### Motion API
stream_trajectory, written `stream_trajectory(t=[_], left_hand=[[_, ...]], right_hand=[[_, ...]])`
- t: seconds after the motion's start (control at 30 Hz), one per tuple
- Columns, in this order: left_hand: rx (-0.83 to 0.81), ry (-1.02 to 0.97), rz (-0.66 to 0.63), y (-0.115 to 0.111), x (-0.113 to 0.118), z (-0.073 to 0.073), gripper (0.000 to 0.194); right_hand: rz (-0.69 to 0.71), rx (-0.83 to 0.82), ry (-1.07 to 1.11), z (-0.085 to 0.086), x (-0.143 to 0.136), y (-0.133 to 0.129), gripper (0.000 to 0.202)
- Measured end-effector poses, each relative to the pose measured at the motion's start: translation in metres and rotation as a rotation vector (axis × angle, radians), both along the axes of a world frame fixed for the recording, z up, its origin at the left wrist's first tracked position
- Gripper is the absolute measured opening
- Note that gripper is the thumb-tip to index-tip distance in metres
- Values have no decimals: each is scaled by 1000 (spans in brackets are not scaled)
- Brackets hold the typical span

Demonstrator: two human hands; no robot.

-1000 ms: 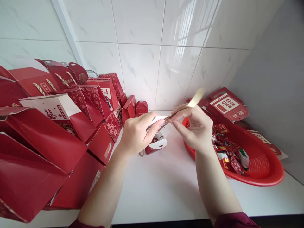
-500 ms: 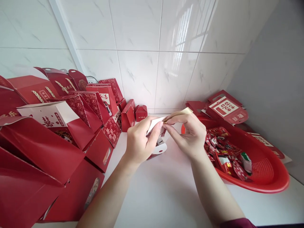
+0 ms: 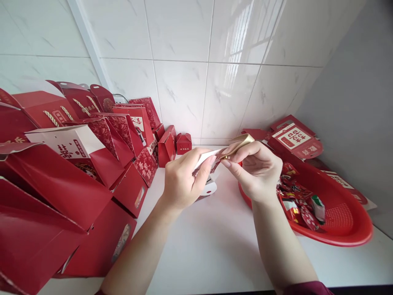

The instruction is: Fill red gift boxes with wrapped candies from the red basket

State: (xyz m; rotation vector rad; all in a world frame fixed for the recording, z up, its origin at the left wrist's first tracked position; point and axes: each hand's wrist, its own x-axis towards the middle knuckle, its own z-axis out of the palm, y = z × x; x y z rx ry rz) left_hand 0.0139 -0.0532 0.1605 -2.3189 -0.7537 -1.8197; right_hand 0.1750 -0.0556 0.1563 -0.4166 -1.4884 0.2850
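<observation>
My left hand [image 3: 182, 182] is closed on a small white-edged card box [image 3: 205, 157] at the centre, its thumb pressed on the near side. Just to the right, my right hand [image 3: 256, 170] pinches a gold ribbon [image 3: 241, 143] between thumb and forefinger, at the box's right end. A small gold bead or stud shows by the fingertips. Below the hands, a white flap with a red dot [image 3: 210, 188] belongs to another small box on the table, partly hidden by my left hand.
Many red gift boxes [image 3: 76, 180] crowd the left side. At the right, a red plastic basket [image 3: 346, 213] holds wrapped sweets [image 3: 302, 200], with flat red boxes [image 3: 294, 137] behind it. A tiled wall [image 3: 181, 90] rises behind the white table [image 3: 215, 246].
My right hand has moved right, away from my left hand, with the gold ribbon drawn out further between them. The camera view has shifted slightly.
</observation>
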Motion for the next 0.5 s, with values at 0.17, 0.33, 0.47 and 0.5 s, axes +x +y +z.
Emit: stream_trajectory(t=[0.17, 0.33, 0.47, 0.5], left_hand=[[56, 4, 24, 0, 0, -1, 10], [67, 9, 40, 0, 1, -1, 8], [61, -1, 36, 0, 1, 0, 5], [60, -1, 35, 1, 1, -1, 5]], right_hand=[[34, 27, 7, 1, 0, 1, 15], [54, 41, 19, 1, 0, 3, 16], [-41, 48, 5, 0, -2, 1, 15], [-55, 49, -3, -1, -2, 1, 15]])
